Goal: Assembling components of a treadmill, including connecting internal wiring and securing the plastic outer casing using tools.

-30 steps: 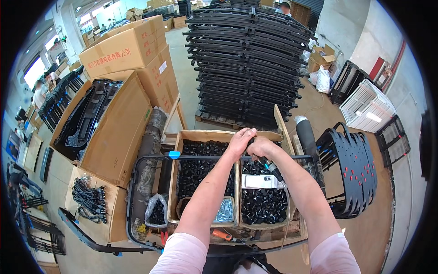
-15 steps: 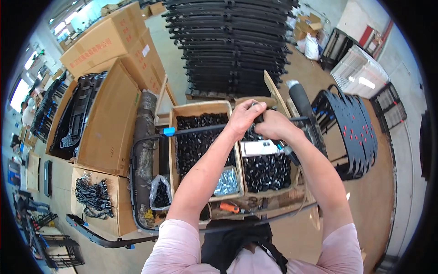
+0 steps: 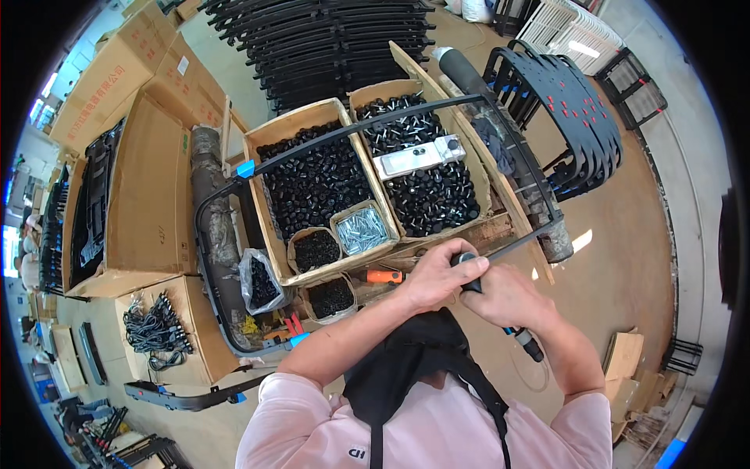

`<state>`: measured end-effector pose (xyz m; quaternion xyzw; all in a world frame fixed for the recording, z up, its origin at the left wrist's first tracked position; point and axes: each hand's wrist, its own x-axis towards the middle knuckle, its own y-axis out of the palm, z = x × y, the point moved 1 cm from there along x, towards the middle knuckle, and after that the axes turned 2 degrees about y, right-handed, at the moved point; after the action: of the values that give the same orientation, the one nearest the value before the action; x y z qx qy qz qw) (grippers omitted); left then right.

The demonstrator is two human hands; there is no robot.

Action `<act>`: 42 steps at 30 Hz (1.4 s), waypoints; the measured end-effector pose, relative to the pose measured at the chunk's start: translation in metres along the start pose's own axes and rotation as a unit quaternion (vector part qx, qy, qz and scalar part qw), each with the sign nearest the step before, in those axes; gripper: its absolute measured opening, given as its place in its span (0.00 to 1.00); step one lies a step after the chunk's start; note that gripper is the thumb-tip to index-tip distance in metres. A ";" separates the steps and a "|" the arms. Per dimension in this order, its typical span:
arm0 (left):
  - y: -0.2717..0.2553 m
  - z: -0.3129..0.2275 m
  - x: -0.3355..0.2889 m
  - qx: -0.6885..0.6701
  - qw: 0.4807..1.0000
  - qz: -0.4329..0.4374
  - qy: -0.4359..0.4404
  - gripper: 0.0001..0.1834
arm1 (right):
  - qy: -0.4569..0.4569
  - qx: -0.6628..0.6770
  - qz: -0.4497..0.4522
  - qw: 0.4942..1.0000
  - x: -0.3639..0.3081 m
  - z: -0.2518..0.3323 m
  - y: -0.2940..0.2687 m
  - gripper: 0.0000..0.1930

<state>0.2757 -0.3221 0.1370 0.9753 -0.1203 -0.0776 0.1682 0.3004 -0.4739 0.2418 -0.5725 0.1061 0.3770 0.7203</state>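
While the left hand (image 3: 441, 275) curls shut over the near end of a long bent black frame tube (image 3: 344, 137), the right hand (image 3: 508, 297) closes just beside it, touching it, around the same end (the two fists meet at a black end cap (image 3: 466, 259), only partly seen). The tube runs from the hands up along the right edge of the work cart (image 3: 500, 227), bends across its far edge above the boxes, and comes back down its left edge, carrying blue tape (image 3: 245, 169) at the far left corner. A tool with a blue-ringed tip (image 3: 522, 338) pokes out below the right hand; whether that hand holds it is unclear.

On the cart, the left cardboard box (image 3: 269, 227) is full of small black caps, with a little carton of silver screws (image 3: 362, 230) at its near right corner. The right cardboard box (image 3: 484, 184) holds black parts and a grey metal plate (image 3: 418, 156). An orange-handled tool (image 3: 383, 276) lies along the near edge, just left of the hands. Beyond the cart stands a stack of black frames (image 3: 344, 39).
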 end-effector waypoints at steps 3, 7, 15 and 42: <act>0.009 0.013 -0.014 -0.027 1.000 -0.010 0.008 0.17 | -0.008 0.017 0.001 1.000 -0.011 -0.002 0.010 0.22; 0.014 0.025 -0.024 -0.044 0.998 -0.025 0.023 0.15 | -0.034 0.000 -0.015 0.999 -0.016 -0.010 0.026 0.22; 0.025 0.027 -0.040 -0.058 0.993 -0.090 0.057 0.15 | -0.057 -0.019 -0.031 0.998 -0.018 -0.014 0.038 0.22; 0.031 0.049 -0.053 0.046 0.984 -0.130 0.113 0.19 | -0.070 0.028 -0.003 0.997 -0.009 -0.016 0.063 0.23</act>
<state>0.2090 -0.3517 0.1085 0.9918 0.0234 0.0178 0.1246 0.2572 -0.4884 0.1948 -0.5246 0.0644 0.4107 0.7430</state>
